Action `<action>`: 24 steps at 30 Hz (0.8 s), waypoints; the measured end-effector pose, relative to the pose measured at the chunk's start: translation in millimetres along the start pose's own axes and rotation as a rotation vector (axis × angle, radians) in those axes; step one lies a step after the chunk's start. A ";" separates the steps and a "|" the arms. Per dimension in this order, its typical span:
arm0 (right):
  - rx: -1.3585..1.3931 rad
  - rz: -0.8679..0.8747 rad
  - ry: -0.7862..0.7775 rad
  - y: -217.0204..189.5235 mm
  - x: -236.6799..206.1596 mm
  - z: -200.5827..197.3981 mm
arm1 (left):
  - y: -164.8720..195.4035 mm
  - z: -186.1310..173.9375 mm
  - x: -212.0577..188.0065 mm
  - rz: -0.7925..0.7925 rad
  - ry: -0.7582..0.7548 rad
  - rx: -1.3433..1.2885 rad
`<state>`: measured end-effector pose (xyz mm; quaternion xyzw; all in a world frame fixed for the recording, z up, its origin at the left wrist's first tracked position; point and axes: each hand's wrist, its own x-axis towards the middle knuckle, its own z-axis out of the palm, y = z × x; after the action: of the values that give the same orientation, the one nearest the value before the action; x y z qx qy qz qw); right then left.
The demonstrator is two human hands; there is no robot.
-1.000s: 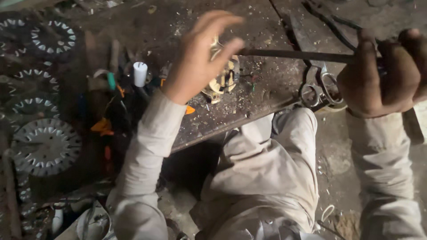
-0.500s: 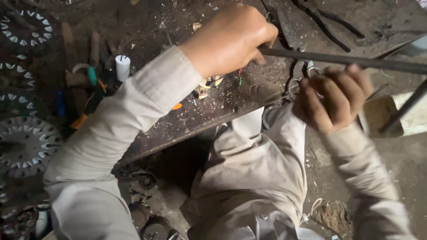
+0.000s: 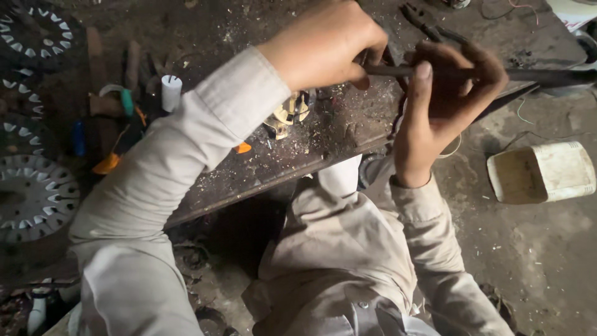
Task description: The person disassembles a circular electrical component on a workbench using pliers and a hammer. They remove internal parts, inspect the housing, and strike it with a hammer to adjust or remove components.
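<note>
A long dark metal rod [image 3: 547, 76] runs level from the right edge to the middle of the view. My left hand [image 3: 329, 43] is closed on its left end, above a dirty dark work board [image 3: 323, 158]. My right hand [image 3: 448, 99] sits just to the right, palm toward me, thumb up against the rod and fingers curled over it. A small cream-coloured part [image 3: 289, 112] lies on the board below my left hand. My knees in light trousers are under the board.
A white cylinder [image 3: 171, 92], a green-handled tool [image 3: 127, 99] and an orange piece [image 3: 242, 148] lie left on the board. Round toothed metal plates [image 3: 37, 196] are stacked far left. Dark pliers [image 3: 429, 25] rest at the top. A white tub [image 3: 541, 173] lies on the floor.
My left hand went from open above the board to closed on the rod's end. My right hand slid left along the rod toward it.
</note>
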<state>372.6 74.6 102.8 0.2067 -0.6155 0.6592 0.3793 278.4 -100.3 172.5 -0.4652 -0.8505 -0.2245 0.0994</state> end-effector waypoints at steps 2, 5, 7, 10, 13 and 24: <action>-0.047 -0.027 -0.068 -3.3 9.4 -4.1 | 2.4 -5.2 1.6 -0.015 -0.089 -0.035; -0.146 -0.101 -0.171 -3.5 16.0 -10.0 | 6.4 -6.1 -2.5 0.040 -0.084 0.015; -0.185 -0.131 -0.217 -0.1 13.7 -9.9 | 7.5 -3.3 -6.9 0.081 0.010 0.102; -0.173 -0.124 -0.232 6.4 -0.3 -3.3 | 8.0 3.0 -10.6 0.086 0.106 0.177; -0.118 -0.081 -0.200 11.5 -10.7 0.6 | 12.4 10.9 -8.3 0.176 0.240 0.148; -0.113 0.004 -0.228 6.2 1.4 -19.4 | 28.1 -10.3 1.2 0.007 -0.127 -0.008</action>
<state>370.8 94.0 96.8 0.2574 -0.6912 0.5966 0.3165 300.8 -91.2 190.1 -0.4817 -0.8526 -0.1977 0.0441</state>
